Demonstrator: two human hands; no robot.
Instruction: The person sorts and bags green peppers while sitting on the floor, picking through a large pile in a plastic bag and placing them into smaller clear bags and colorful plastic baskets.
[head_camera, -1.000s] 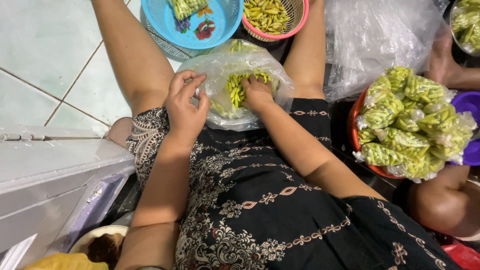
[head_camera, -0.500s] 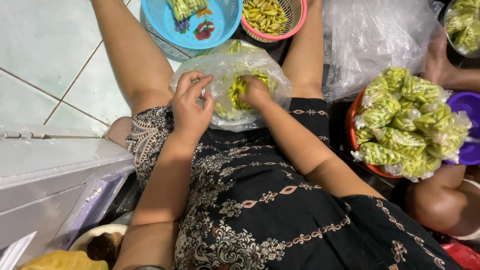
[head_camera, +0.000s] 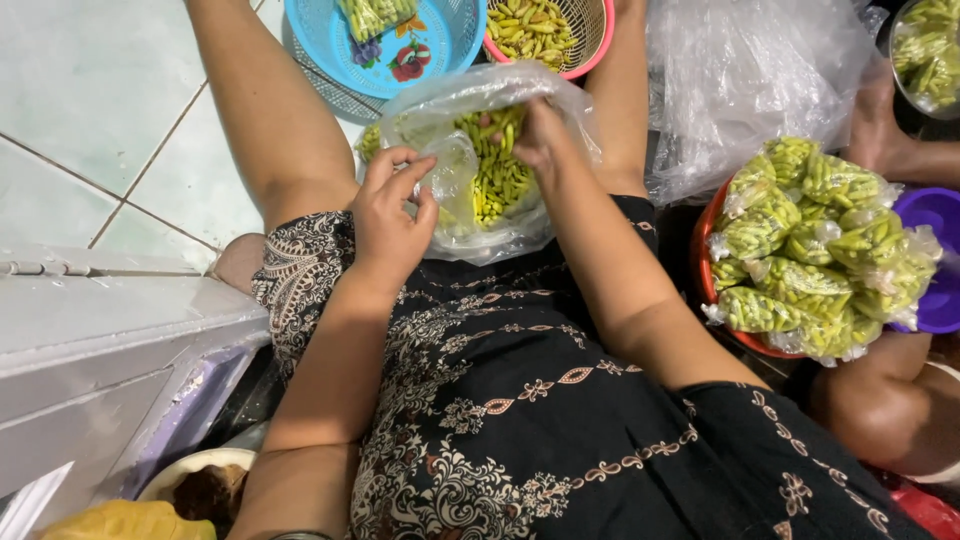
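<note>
Pale tiled floor (head_camera: 90, 90) under blue basket (head_camera: 420, 60), plastic bag (head_camera: 480, 170)

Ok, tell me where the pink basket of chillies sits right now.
In the head view the pink basket sits at the top centre, just right of the blue basket and directly beyond the clear plastic bag that the right hand is reaching into.

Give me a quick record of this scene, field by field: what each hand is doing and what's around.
left hand: pinching the edge of a clear plastic bag
right hand: inside the bag mouth, on green chillies
bag position: on the person's lap
ahead: blue basket; pink basket with chillies
right side: red bowl heaped with packed chilli bags
floor: pale tiles
</note>
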